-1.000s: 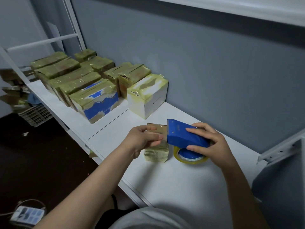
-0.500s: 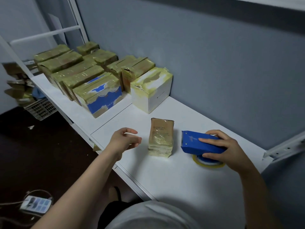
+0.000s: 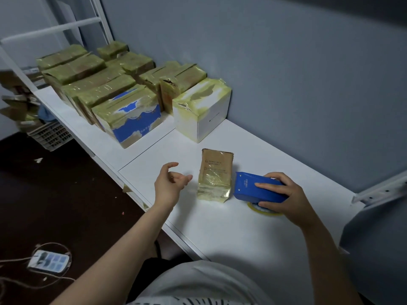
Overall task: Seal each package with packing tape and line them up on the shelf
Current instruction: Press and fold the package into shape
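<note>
Brown package [image 3: 217, 170] stood upright on the white shelf [image 3: 242, 234] between our hands, just beside the blue tape dispenser [image 3: 248, 188] and apart from the white box [image 3: 202, 111] that ended the row of sealed packages [image 3: 99, 89]. Its lower half carried glossy yellowish tape and the upper half was bare cardboard. Our left hand [image 3: 169, 183] hovered near it with fingers loosely curled, holding nothing and not touching. Our right hand [image 3: 284, 194] gripped the dispenser from above, with the tape roll [image 3: 262, 211] down on the shelf. We judged the package light and fairly stiff, but narrow-footed, so tippy, and slick on the taped faces. Best hold was probably thumb and fingers across the two broad faces, up on the bare cardboard.
</note>
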